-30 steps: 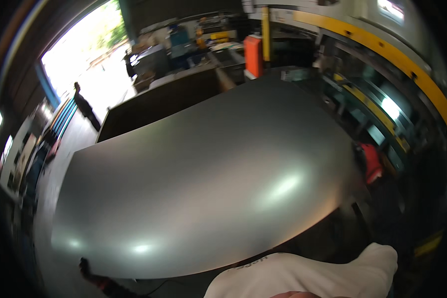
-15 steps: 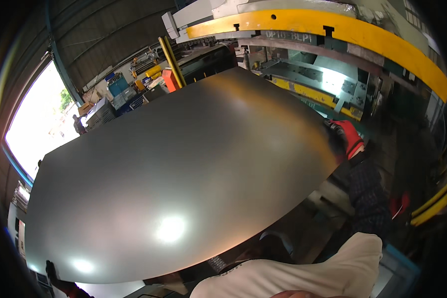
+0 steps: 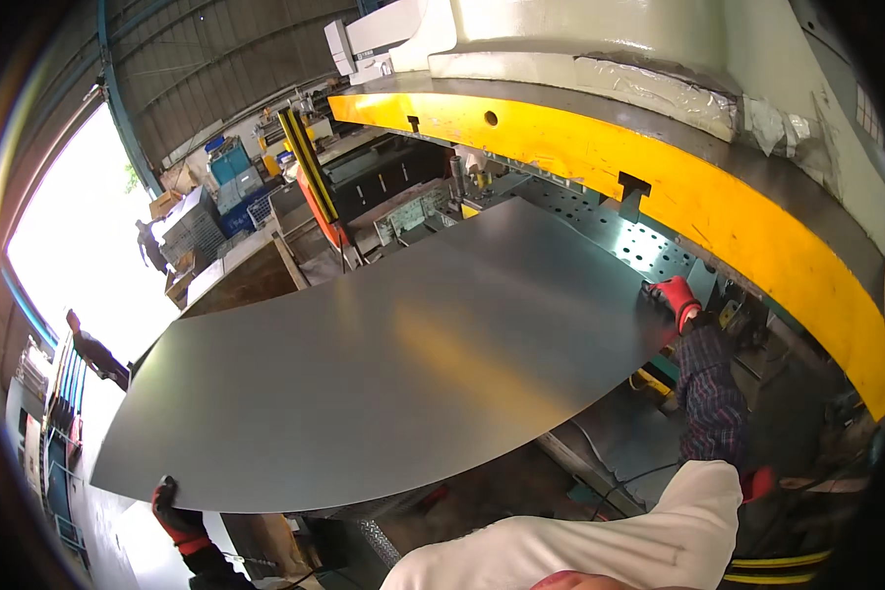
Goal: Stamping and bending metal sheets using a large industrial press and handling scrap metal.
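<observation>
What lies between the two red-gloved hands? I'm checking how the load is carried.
In the head view, the large grey metal sheet spans the whole stretch: the left hand grips its near-left corner, the right hand its far-right edge.

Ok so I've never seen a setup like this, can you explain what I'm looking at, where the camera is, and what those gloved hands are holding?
The camera sits on a person's head and looks down through a fisheye lens, so straight edges bend near the rim. The pale shape at the bottom is the wearer's own clothing.

The person carries a large sheet of grey metal with both hands. The left hand, in a red and black glove, grips the sheet's near left corner. The right hand, in a red glove with a plaid sleeve, holds its far right edge.

Ahead stands a big press with a yellow beam and cream body. Under it lies a perforated metal bed. The sheet's far edge reaches over that bed.
</observation>
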The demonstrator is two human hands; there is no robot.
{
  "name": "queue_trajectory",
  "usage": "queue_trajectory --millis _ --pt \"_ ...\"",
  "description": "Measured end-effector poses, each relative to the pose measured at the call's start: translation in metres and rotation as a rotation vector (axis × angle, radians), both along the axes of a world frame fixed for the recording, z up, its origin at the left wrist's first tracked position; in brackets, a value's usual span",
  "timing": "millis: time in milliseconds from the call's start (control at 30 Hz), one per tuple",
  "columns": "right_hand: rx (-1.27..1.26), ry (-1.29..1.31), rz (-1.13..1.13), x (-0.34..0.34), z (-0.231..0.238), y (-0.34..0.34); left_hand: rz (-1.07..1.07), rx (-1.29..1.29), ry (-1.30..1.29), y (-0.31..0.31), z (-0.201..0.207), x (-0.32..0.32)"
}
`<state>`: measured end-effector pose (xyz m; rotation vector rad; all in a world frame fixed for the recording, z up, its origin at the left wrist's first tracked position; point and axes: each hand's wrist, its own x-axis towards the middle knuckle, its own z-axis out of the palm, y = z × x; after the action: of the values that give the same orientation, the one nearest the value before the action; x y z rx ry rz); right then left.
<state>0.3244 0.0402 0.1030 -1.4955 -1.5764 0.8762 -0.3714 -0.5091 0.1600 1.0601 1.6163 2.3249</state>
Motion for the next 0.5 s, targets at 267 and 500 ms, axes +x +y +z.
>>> queue_trajectory --millis 267,500 --pt "0.351 -0.122 -0.233 -0.012 0.058 -0.053 0.169 -0.297 -0.642 0.025 -0.034 0.121" --pt "-0.444 0.480 0.729 -0.121 -0.104 -0.271 0.064 -0.600 -0.136 0.017 -0.068 0.182"
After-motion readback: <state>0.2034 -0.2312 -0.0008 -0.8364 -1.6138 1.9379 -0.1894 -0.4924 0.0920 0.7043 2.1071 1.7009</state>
